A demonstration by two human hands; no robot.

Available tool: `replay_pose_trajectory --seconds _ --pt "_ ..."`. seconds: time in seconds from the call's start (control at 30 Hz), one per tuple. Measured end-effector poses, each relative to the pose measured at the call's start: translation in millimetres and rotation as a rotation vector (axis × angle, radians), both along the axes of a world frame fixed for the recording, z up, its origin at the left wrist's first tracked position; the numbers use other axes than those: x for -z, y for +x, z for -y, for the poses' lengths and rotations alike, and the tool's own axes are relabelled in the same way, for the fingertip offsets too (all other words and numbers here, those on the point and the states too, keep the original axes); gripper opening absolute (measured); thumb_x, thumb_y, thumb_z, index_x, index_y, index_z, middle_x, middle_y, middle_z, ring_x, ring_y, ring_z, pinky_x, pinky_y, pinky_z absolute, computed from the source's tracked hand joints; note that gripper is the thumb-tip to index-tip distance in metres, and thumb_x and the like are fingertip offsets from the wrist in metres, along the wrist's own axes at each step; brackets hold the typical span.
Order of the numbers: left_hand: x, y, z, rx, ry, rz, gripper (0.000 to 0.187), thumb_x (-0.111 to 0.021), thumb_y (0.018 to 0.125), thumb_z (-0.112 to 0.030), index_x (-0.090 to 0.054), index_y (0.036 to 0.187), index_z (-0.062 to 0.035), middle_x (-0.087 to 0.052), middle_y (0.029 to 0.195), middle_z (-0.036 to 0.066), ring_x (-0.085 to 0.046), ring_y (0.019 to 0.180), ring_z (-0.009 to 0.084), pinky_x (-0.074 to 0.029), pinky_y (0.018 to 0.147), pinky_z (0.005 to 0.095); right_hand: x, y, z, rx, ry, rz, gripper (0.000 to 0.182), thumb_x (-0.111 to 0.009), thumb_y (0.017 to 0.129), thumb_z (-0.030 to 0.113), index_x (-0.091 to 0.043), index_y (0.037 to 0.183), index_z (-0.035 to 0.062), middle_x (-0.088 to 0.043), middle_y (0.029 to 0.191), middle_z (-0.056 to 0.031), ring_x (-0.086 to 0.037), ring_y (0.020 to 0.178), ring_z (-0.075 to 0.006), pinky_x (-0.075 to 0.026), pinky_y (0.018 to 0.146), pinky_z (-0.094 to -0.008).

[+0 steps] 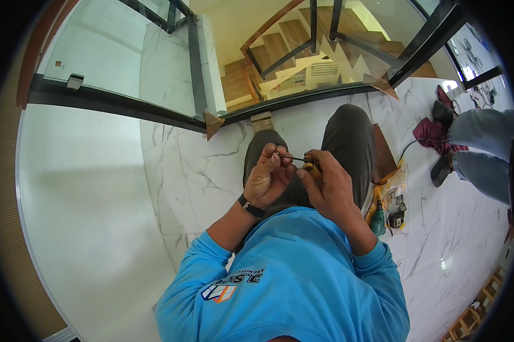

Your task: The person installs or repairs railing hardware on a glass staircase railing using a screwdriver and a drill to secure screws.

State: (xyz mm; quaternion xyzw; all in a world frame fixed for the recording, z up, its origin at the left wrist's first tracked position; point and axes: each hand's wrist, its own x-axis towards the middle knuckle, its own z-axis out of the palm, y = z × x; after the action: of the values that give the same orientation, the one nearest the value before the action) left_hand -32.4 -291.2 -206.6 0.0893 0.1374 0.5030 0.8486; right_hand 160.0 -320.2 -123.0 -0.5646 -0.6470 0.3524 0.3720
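Note:
My right hand [330, 181] is wrapped around the yellow-and-dark handle of a screwdriver [292, 158], whose thin shaft points left. My left hand [268, 174], a black band on its wrist, is pinched at the far end of that shaft. Something small and dark shows between its thumb and fingertips, too small to name. Both hands are held close together above my lap, between my bent knees.
Ahead runs a black-framed glass railing [120, 102], with wooden stairs [257, 60] behind it. At my right lie a green power tool [378, 219] and a tape measure [397, 218] on the marble floor. Another person's legs [482, 151] stand further right, near a maroon cloth [431, 135].

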Motion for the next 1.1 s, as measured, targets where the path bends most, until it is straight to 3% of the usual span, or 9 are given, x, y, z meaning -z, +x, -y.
replay_pose_trajectory --seconds 0.43,0.63,0.73,0.83,0.93,1.03,1.1 --pt "-18 6 -3 -0.195 0.086 -0.236 0.016 -0.067 0.098 -0.001 -0.063 0.108 -0.0123 -0.068 0.112 0.007 -0.071 0.1 0.0169 -0.061 0.091 0.0329 10 0 -2 0.001 0.179 0.171 0.034 -0.074 0.094 0.024 -0.062 0.118 0.0037 -0.065 0.1 -0.0163 -0.065 0.087 -0.0373 -0.053 0.075 -0.0435" --pt "-25 5 -7 -0.17 0.171 -0.383 0.018 -0.067 0.1 -0.004 -0.064 0.117 -0.0065 -0.069 0.113 0.008 -0.071 0.098 0.0165 -0.06 0.091 0.0316 30 -5 3 -0.021 -0.305 -0.541 0.039 -0.073 0.097 0.022 -0.055 0.123 -0.0008 -0.065 0.091 -0.0154 -0.062 0.077 -0.0201 -0.05 0.071 -0.0318" --pt "-32 6 -10 -0.104 0.224 -0.536 0.018 -0.066 0.102 -0.009 -0.066 0.119 -0.0035 -0.071 0.111 0.008 -0.069 0.096 0.0145 -0.058 0.091 0.0298 30 -3 1 -0.063 -0.356 -0.498 0.04 -0.073 0.096 0.018 -0.051 0.123 -0.0015 -0.063 0.088 -0.013 -0.059 0.076 -0.0156 -0.049 0.07 -0.0306" --pt "-38 7 -12 -0.087 0.322 -0.718 0.017 -0.065 0.104 -0.013 -0.069 0.116 -0.0027 -0.073 0.107 0.007 -0.068 0.093 0.0124 -0.056 0.089 0.0282 23 -7 1 -0.085 -0.359 -0.299 0.038 -0.071 0.096 0.015 -0.049 0.123 -0.0004 -0.064 0.089 -0.0172 -0.064 0.074 -0.0264 -0.051 0.071 -0.0365" --pt "-39 5 -21 -0.059 0.398 -0.781 0.017 -0.065 0.104 -0.015 -0.07 0.113 -0.0023 -0.074 0.101 0.006 -0.067 0.091 0.0111 -0.055 0.088 0.0272 27 -5 2 -0.163 -0.227 -0.197 0.036 -0.07 0.096 0.015 -0.048 0.12 0.0005 -0.066 0.092 -0.0235 -0.067 0.082 -0.042 -0.053 0.076 -0.0438" --pt "-42 2 -24 0.006 0.41 -0.789 0.017 -0.066 0.104 -0.016 -0.071 0.113 -0.0017 -0.074 0.098 0.005 -0.066 0.089 0.0106 -0.055 0.086 0.0271 20 -1 1 -0.3 -0.332 -0.177 0.042 -0.07 0.095 0.014 -0.049 0.128 -0.0004 -0.067 0.101 -0.0282 -0.065 0.095 -0.0507 -0.053 0.082 -0.0481" --pt "-43 5 -27 0.015 0.408 -0.786 0.017 -0.066 0.103 -0.015 -0.071 0.112 -0.0015 -0.074 0.097 0.005 -0.066 0.088 0.0107 -0.055 0.085 0.0273 18 2 -2 -0.282 -0.256 -0.227 0.047 -0.07 0.095 0.015 -0.049 0.134 -0.0002 -0.067 0.106 -0.0282 -0.066 0.098 -0.0486 -0.053 0.084 -0.0467"
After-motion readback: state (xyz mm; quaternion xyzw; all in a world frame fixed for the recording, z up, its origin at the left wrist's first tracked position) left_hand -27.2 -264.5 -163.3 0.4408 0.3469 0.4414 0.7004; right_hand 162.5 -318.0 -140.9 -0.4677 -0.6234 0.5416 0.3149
